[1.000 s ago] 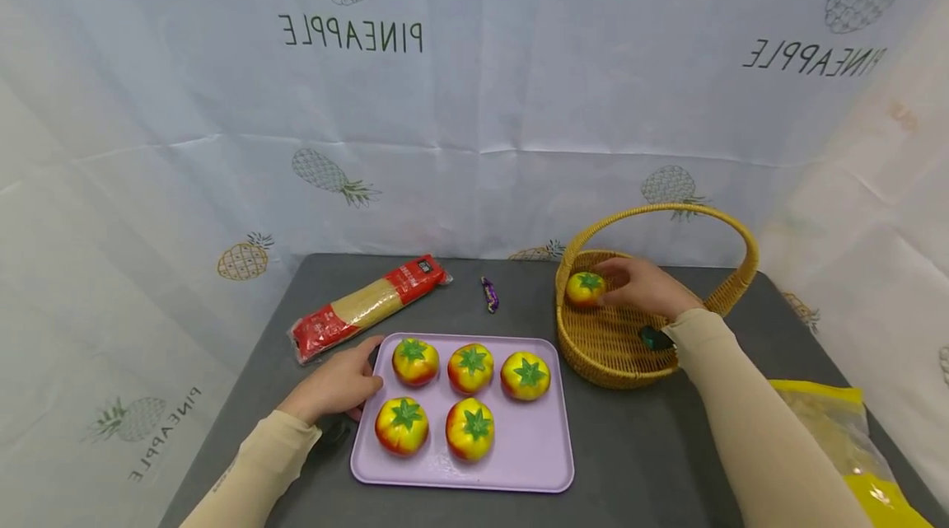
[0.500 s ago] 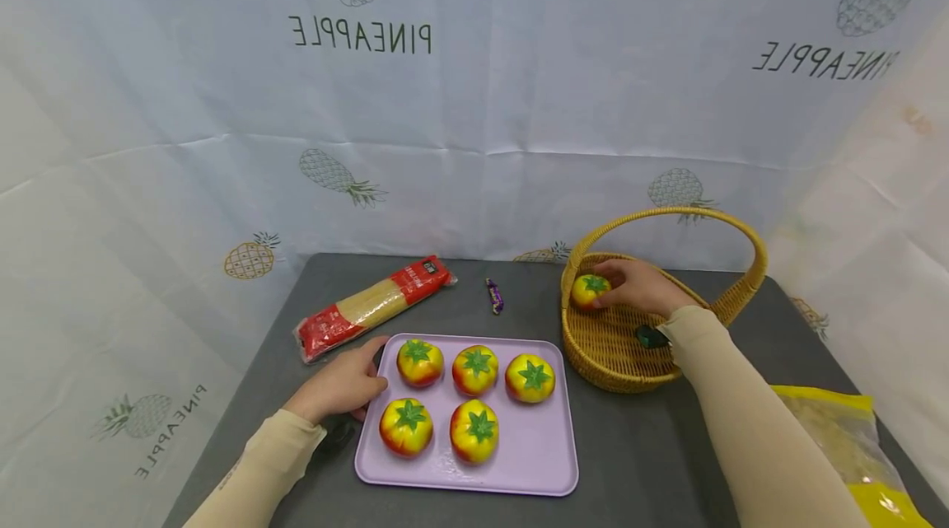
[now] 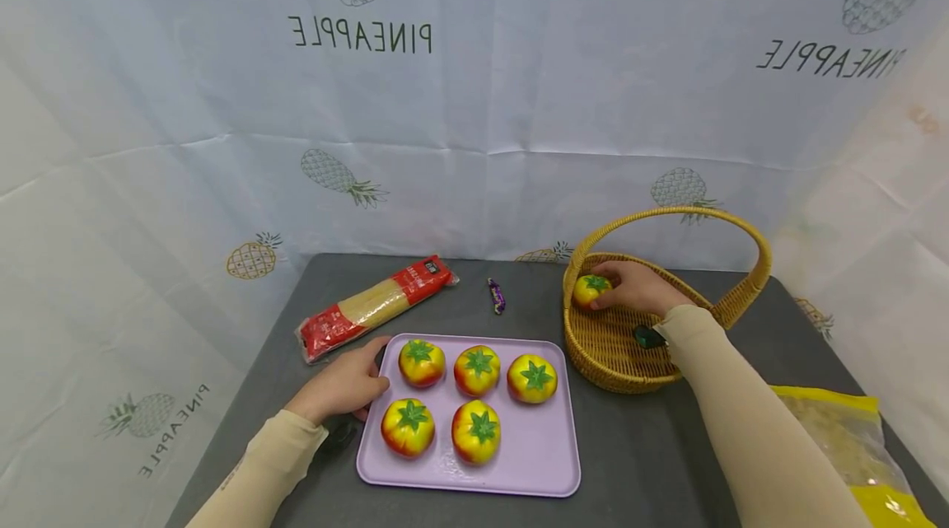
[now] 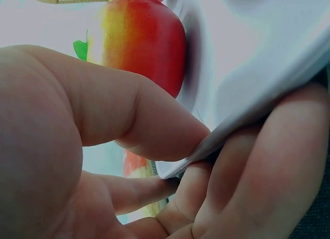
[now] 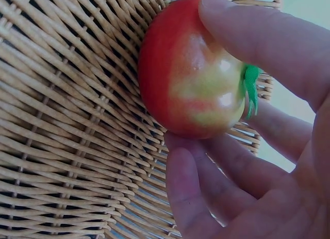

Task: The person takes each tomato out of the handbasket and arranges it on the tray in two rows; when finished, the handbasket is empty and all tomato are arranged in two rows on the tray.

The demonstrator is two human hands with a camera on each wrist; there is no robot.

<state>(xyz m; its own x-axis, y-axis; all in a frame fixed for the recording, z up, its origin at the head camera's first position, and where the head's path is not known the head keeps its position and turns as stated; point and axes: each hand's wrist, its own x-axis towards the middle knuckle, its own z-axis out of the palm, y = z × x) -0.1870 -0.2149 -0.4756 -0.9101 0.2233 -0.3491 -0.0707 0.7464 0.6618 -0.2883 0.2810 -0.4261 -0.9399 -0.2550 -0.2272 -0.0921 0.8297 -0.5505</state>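
Note:
In the head view my left hand grips the left rim of a lilac tray. The left wrist view has the thumb on top of that rim and the other fingers curled underneath. Several yellow-and-red toy tomatoes with green star-shaped leaves sit on the tray in two rows. Over on the right, my right hand reaches inside a wicker basket and holds one more toy tomato. Its thumb lies on one side of the fruit, the fingers on the other, and the tomato rests against the basket's woven wall.
A red packet of noodles lies at the back left, with a small purple wrapped candy to its right. The basket's tall handle arches above the right hand. A yellow-edged clear bag lies at the right table edge.
The head view has shifted slightly. Both hands stay where they were, the left at the tray rim and the right on the toy tomato in the basket.

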